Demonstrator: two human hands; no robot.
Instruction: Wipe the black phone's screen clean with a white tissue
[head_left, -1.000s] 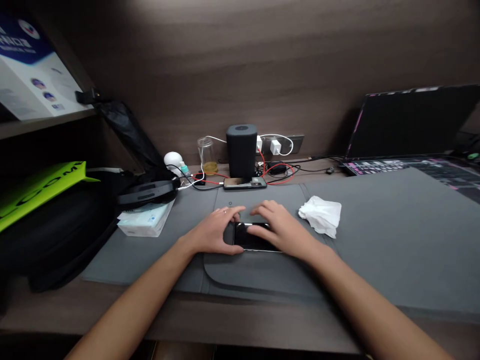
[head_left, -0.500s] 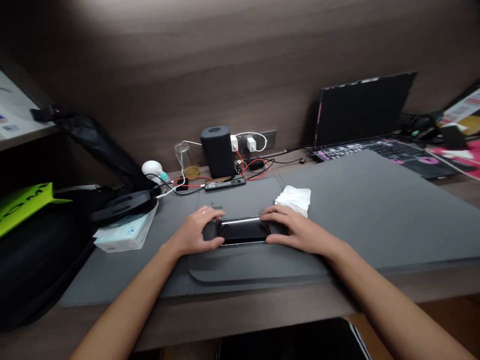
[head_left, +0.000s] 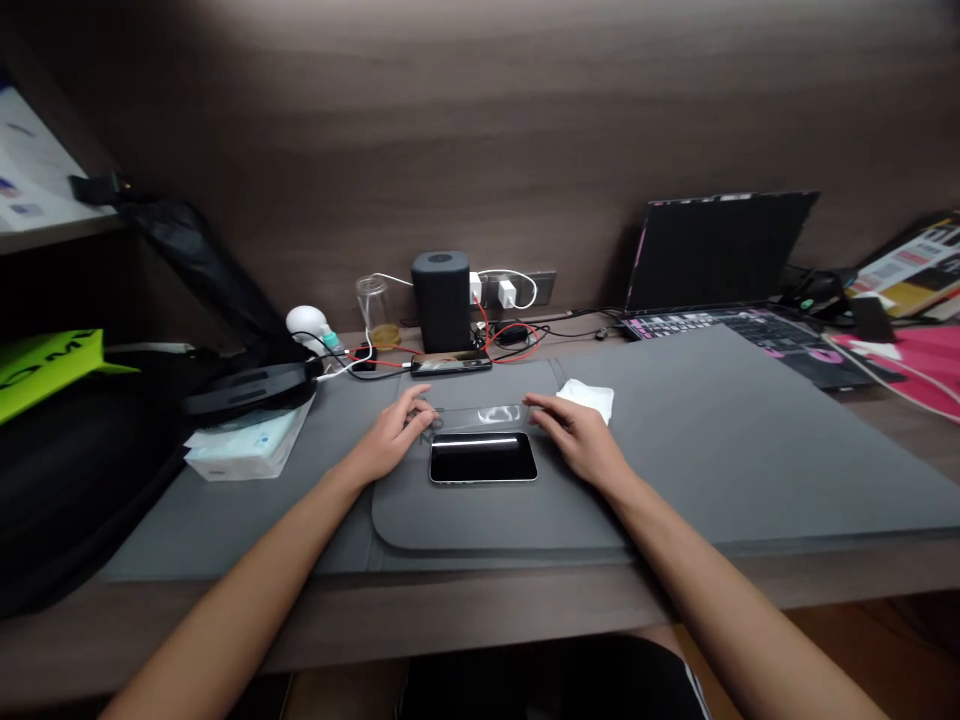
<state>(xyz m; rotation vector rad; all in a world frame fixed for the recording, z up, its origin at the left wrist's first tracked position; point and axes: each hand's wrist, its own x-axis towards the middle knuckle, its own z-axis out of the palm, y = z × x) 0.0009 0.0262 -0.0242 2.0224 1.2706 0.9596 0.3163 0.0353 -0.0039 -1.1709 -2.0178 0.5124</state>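
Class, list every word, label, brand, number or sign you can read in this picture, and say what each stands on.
"OME": on the bright green item at the left edge.
White box, upper left: marks too blurred to read.
Pale packet: blue print too small.
Printed items, far right: too blurred.
Laptop keyboard: key labels too small.
Phone and clear sheet behind it: no readable text.

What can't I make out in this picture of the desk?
All in the head view:
White tissue: partly hidden by the right hand.
Clear sheet: its see-through ends, beside that hand and the left hand, are too faint to trace.
Bright green item: cut off by the left edge.
Print on the packet: too small.
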